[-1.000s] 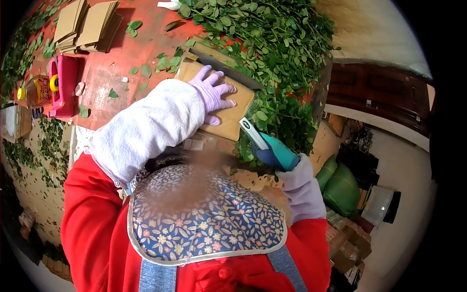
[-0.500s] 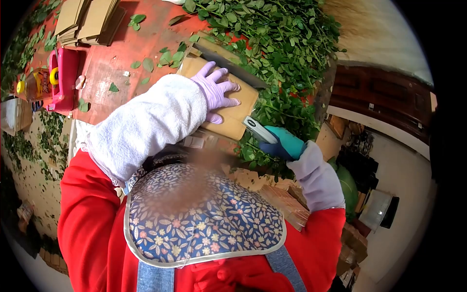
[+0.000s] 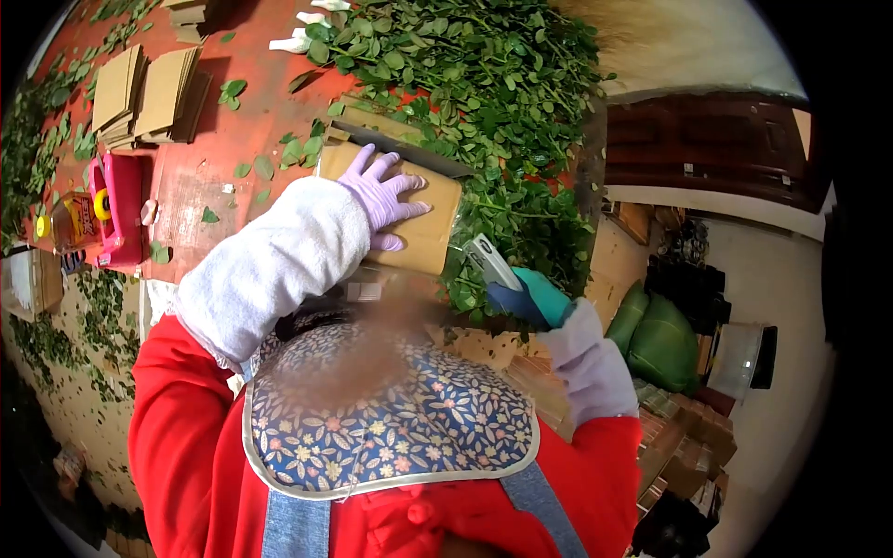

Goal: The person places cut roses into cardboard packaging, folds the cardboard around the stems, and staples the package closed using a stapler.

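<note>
My left hand, in a thin lilac glove, lies with fingers spread on a brown cardboard piece. Clear plastic film shows along the cardboard's right edge. My right hand, in a teal and navy glove, is closed round a grey-and-white stapler. The stapler's front end points up and left, just off the cardboard's lower right corner. A dark flat metal edge runs along the far side of the cardboard. Leafy green stems lie beside and behind the stapler.
Stacked cardboard pieces stand on the red tabletop at upper left. Below them is a pink basket next to a yellow-capped bottle. White-wrapped bundle ends lie at the back. Green sacks rest at right.
The stapler in my right hand has moved off the cardboard's corner, slightly down and away. My left hand stays flat on the cardboard. The whole view has shifted a little.
</note>
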Motion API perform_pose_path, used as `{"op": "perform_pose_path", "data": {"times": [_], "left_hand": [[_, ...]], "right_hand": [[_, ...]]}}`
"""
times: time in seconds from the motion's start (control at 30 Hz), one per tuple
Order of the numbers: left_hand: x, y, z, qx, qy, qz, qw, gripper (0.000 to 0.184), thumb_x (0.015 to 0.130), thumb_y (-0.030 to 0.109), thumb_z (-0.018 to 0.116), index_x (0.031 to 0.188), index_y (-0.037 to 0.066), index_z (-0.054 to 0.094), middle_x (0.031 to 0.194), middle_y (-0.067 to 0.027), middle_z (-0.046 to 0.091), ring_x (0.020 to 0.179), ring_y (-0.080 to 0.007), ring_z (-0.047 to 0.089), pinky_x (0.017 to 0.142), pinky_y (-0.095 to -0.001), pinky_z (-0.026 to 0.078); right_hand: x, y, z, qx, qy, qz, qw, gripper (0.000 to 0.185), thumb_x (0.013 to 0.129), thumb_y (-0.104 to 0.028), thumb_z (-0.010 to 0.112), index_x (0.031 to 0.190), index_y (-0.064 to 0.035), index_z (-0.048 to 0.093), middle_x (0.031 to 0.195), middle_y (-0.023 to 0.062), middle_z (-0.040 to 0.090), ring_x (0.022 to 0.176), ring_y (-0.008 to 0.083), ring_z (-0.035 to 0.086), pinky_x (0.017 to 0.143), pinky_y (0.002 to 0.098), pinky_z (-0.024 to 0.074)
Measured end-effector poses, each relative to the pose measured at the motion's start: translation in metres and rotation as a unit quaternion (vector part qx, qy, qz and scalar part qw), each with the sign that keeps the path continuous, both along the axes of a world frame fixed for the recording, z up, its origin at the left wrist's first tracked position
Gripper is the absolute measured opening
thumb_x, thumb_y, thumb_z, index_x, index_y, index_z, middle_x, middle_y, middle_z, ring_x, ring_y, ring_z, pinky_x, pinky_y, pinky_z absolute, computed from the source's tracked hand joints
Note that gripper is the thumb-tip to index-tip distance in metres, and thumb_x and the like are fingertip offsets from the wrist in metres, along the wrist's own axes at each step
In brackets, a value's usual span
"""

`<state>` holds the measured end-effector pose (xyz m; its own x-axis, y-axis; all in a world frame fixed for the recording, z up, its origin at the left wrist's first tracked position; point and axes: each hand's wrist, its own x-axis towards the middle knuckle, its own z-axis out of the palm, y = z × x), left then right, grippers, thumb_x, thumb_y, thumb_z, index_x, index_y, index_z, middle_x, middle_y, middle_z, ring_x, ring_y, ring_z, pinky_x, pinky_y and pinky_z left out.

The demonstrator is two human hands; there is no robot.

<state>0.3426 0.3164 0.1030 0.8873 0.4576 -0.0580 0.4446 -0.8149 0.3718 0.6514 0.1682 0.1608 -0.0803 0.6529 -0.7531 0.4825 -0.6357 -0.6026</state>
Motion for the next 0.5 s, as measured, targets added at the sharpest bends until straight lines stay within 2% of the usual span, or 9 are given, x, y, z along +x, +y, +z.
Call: {"op": "perform_pose_path", "data": {"times": [0.03, 0.07, 0.13, 0.17, 0.23, 0.3, 0.37, 0.47, 0.5], "left_hand": [[0.001, -0.006, 0.006, 0.009, 0.016, 0.002, 1.000, 0.067, 0.078, 0.056, 0.063, 0.139, 0.031, 0.048, 0.148, -0.0051, 0.038, 0.138, -0.0374, 0.029, 0.113, -0.0618, 0.015], [-0.002, -0.012, 0.003, 0.036, -0.090, -0.006, 0.995, 0.074, 0.074, 0.054, 0.067, 0.139, 0.023, 0.048, 0.146, -0.0095, 0.040, 0.135, -0.0373, 0.033, 0.114, -0.0549, 0.019], [-0.010, -0.038, 0.011, -0.152, -0.157, 0.043, 0.975, 0.090, 0.074, 0.053, 0.073, 0.146, 0.013, 0.037, 0.148, -0.0145, 0.037, 0.135, -0.0366, 0.036, 0.114, -0.0488, 0.026], [-0.011, -0.054, 0.025, -0.354, -0.251, 0.076, 0.898, 0.099, 0.073, 0.052, 0.076, 0.149, 0.010, 0.028, 0.148, -0.0169, 0.037, 0.135, -0.0356, 0.036, 0.112, -0.0482, 0.028], [-0.006, -0.089, 0.004, -0.622, -0.400, 0.083, 0.667, 0.124, 0.070, 0.053, 0.081, 0.153, 0.008, 0.002, 0.145, -0.0205, 0.040, 0.136, -0.0320, 0.037, 0.110, -0.0483, 0.033], [-0.006, -0.106, -0.010, -0.705, -0.443, 0.084, 0.547, 0.112, 0.072, 0.042, 0.081, 0.152, 0.007, 0.010, 0.126, -0.0167, 0.055, 0.124, -0.0326, 0.050, 0.106, -0.0498, 0.037], [-0.009, -0.105, 0.015, -0.773, -0.440, 0.110, 0.444, 0.089, 0.076, 0.033, 0.077, 0.146, 0.005, 0.029, 0.104, -0.0097, 0.062, 0.103, -0.0280, 0.059, 0.095, -0.0474, 0.044], [-0.019, -0.109, 0.047, -0.756, -0.461, 0.219, 0.409, 0.083, 0.077, 0.037, 0.073, 0.141, 0.000, 0.035, 0.089, -0.0069, 0.056, 0.089, -0.0237, 0.057, 0.088, -0.0442, 0.045], [-0.017, -0.114, 0.054, -0.733, -0.481, 0.255, 0.408, 0.083, 0.077, 0.038, 0.072, 0.140, -0.002, 0.036, 0.084, -0.0058, 0.053, 0.086, -0.0231, 0.055, 0.087, -0.0444, 0.046]], "right_hand": [[-0.013, 0.004, 0.024, -0.011, 0.004, 0.005, 1.000, 0.026, 0.092, -0.021, 0.062, 0.111, -0.0029, 0.062, 0.085, -0.0002, 0.061, 0.074, 0.0088, 0.054, 0.068, 0.0268, 0.0464], [-0.021, 0.005, 0.035, -0.020, 0.009, 0.008, 1.000, 0.025, 0.094, -0.020, 0.057, 0.112, -0.0018, 0.060, 0.087, 0.0016, 0.060, 0.078, 0.0111, 0.055, 0.073, 0.0282, 0.0480], [-0.039, 0.000, 0.030, 0.009, 0.023, -0.009, 1.000, 0.029, 0.093, -0.023, 0.061, 0.114, -0.0028, 0.061, 0.089, -0.0016, 0.065, 0.077, 0.0086, 0.059, 0.067, 0.0277, 0.0476], [-0.068, 0.003, 0.033, -0.008, 0.184, -0.202, 0.962, 0.030, 0.091, -0.022, 0.063, 0.114, -0.0024, 0.060, 0.092, 0.0010, 0.067, 0.079, 0.0110, 0.062, 0.068, 0.0293, 0.0489], [-0.091, 0.019, 0.077, 0.085, 0.193, -0.068, 0.975, 0.030, 0.089, -0.019, 0.065, 0.114, -0.0017, 0.060, 0.097, 0.0065, 0.070, 0.084, 0.0148, 0.067, 0.071, 0.0311, 0.0511], [-0.082, 0.032, 0.074, 0.324, 0.108, 0.234, 0.910, 0.027, 0.086, -0.011, 0.068, 0.109, 0.0002, 0.063, 0.098, 0.0132, 0.070, 0.089, 0.0178, 0.068, 0.078, 0.0310, 0.0522], [-0.071, 0.064, 0.067, 0.312, 0.221, 0.065, 0.922, 0.022, 0.095, -0.012, 0.054, 0.108, 0.0034, 0.063, 0.097, 0.0116, 0.069, 0.088, 0.0174, 0.066, 0.077, 0.0288, 0.0520], [-0.054, 0.134, 0.038, 0.311, 0.226, -0.072, 0.920, 0.032, 0.102, -0.022, 0.046, 0.118, 0.0025, 0.058, 0.101, 0.0105, 0.067, 0.086, 0.0162, 0.063, 0.079, 0.0301, 0.0517], [-0.034, 0.169, -0.021, 0.293, 0.193, -0.037, 0.936, 0.031, 0.101, -0.020, 0.047, 0.121, 0.0000, 0.058, 0.105, 0.0085, 0.068, 0.089, 0.0181, 0.063, 0.083, 0.0324, 0.0514]]}}
